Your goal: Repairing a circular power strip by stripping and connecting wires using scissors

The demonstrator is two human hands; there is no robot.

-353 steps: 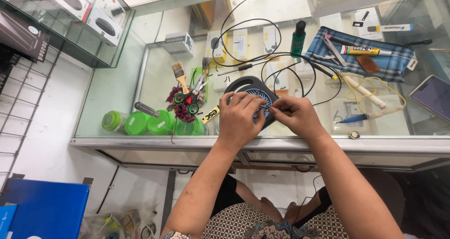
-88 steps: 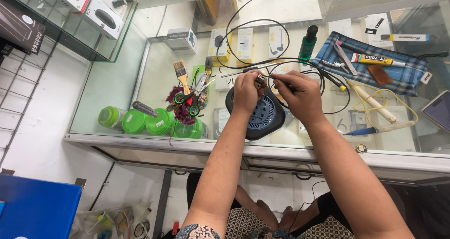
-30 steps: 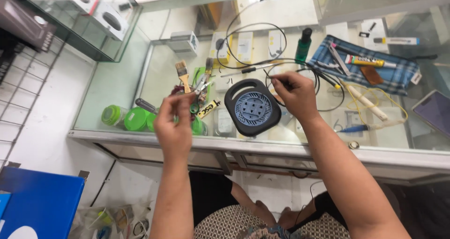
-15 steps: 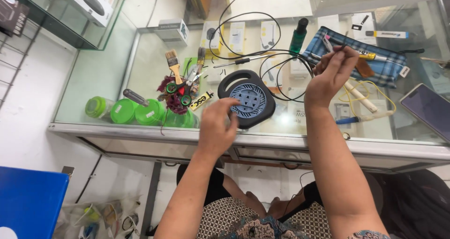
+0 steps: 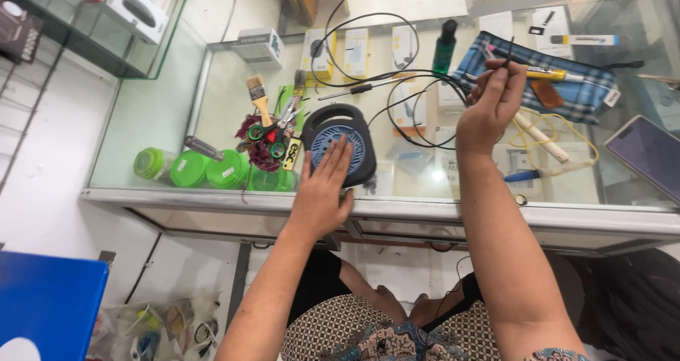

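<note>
A round black device with a blue grille (image 5: 338,138) lies on the glass counter (image 5: 212,120) near its front edge. My left hand (image 5: 323,192) rests flat on the near side of it, fingers spread. My right hand (image 5: 492,102) is raised to the right of it, above the counter, pinching a thin black probe-like tool (image 5: 509,51) between thumb and fingers. Black cables (image 5: 397,85) loop across the counter between the device and my right hand.
A holder with a brush, scissors and small tools (image 5: 273,131) stands left of the device, next to green lidded jars (image 5: 191,168). A blue plaid pouch (image 5: 559,77) with pens lies at the back right, a phone (image 5: 648,152) at the right edge. Small boxes show under the glass.
My left hand has come down from the air and laid itself flat on the black device. My right hand stays raised near the pouch with the thin tool.
</note>
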